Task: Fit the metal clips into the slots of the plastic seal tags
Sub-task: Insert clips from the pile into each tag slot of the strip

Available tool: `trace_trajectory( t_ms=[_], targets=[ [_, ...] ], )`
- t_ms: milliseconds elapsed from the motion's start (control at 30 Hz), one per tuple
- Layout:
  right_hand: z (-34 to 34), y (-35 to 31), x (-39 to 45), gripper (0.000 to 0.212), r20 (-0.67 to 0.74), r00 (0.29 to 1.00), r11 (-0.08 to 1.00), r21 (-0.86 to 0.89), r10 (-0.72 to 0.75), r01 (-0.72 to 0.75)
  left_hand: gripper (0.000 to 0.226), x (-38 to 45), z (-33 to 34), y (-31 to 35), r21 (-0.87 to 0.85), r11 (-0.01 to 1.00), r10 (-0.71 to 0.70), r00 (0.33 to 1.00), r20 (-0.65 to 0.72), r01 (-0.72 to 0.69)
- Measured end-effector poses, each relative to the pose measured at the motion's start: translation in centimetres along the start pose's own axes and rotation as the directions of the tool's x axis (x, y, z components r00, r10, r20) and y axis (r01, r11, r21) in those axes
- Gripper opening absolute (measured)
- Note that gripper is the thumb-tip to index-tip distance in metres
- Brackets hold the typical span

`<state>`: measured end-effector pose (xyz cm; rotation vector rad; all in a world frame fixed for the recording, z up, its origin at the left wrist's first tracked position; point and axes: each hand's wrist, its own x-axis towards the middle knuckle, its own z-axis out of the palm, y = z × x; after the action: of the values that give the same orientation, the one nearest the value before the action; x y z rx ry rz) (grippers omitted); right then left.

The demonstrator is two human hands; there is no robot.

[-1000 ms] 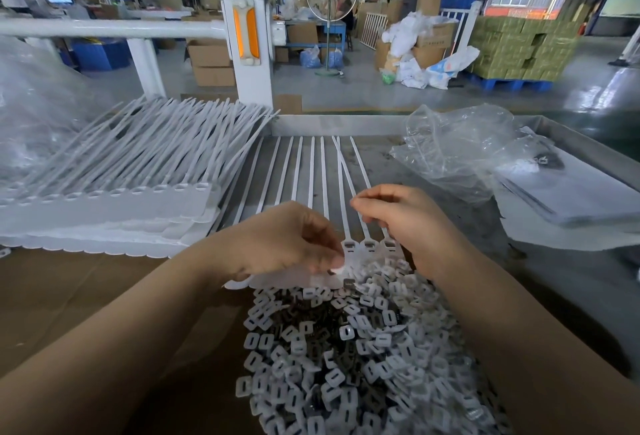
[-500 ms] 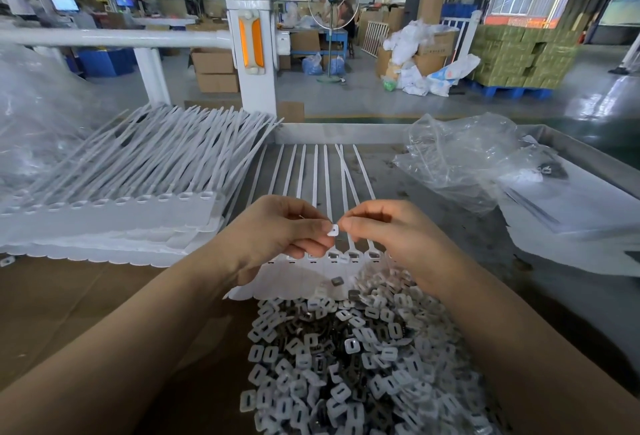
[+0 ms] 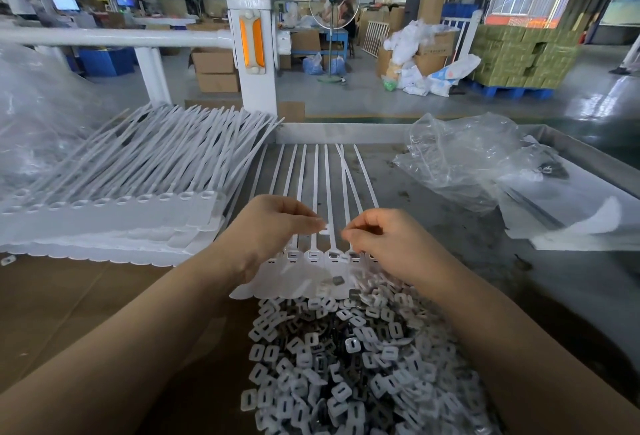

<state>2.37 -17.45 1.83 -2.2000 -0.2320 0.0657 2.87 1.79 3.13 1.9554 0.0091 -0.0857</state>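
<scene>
Above the flat white seal tags (image 3: 313,258), both hands' curled fingers (image 3: 360,232) pinch small, blurred clips (image 3: 323,226).

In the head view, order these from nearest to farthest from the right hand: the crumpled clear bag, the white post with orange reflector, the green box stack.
From the right hand:
1. Crumpled clear bag, on the table, right.
2. White post with orange reflector, beyond the table's far edge, left.
3. Green box stack, far right on the floor.
</scene>
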Motion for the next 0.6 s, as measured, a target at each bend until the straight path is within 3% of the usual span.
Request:
trace_trajectory(
  t_ms=[200,333,600],
  targets=[
    [-0.1,0.3,0.3,0.005,0.014,1.0,0.998,-0.052,0.019,-0.018,0.009,-0.1,1.9,-0.5,0.072,0.995,-0.065,0.998,0.01,0.064],
    [-0.3,0.2,0.1,0.007,0.091,0.996,0.995,-0.098,-0.003,0.012,0.009,-0.2,2.1,-0.7,0.088,0.992,-0.09,0.996,0.003,0.089],
    [-0.2,-0.4,-0.3,0.008,0.109,0.992,0.979,-0.188,-0.063,0.083,0.013,-0.4,2.3,-0.8,0.13,0.987,-0.094,0.995,-0.041,0.098]
  ],
)
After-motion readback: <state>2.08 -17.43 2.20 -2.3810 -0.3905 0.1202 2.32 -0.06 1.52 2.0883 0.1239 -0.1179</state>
